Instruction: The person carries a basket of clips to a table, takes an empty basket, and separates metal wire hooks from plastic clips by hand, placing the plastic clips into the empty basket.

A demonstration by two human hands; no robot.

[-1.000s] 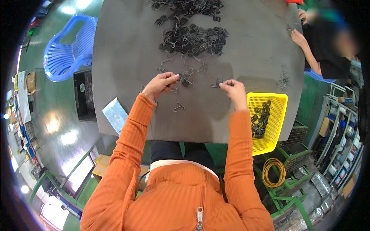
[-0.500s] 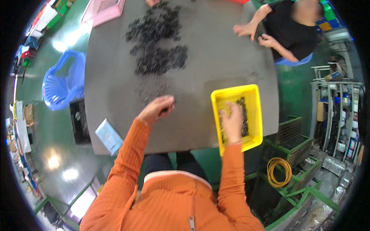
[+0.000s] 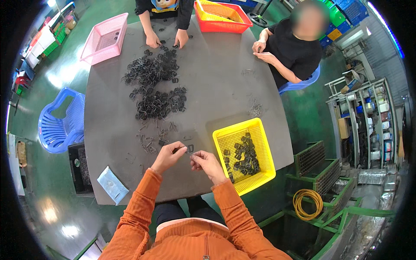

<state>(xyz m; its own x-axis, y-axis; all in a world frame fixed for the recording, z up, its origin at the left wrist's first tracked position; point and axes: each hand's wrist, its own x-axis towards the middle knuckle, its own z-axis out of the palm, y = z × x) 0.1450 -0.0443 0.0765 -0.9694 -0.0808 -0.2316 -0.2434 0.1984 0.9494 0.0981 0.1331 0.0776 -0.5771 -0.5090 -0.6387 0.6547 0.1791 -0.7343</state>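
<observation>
Small black clip (image 3: 190, 148) pinched between both hands over the table (image 3: 216, 86) front edge; orientation too small to tell. Left hand (image 3: 168, 157) and right hand (image 3: 207, 163) fingertips pressed on it. Yellow basket (image 3: 264, 173) just right.

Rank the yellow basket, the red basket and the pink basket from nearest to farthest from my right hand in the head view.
From the right hand:
1. Yellow basket, just to its right, at the table's near edge.
2. Pink basket, far left corner.
3. Red basket, far edge; roughly level with the pink one, hard to separate.
</observation>
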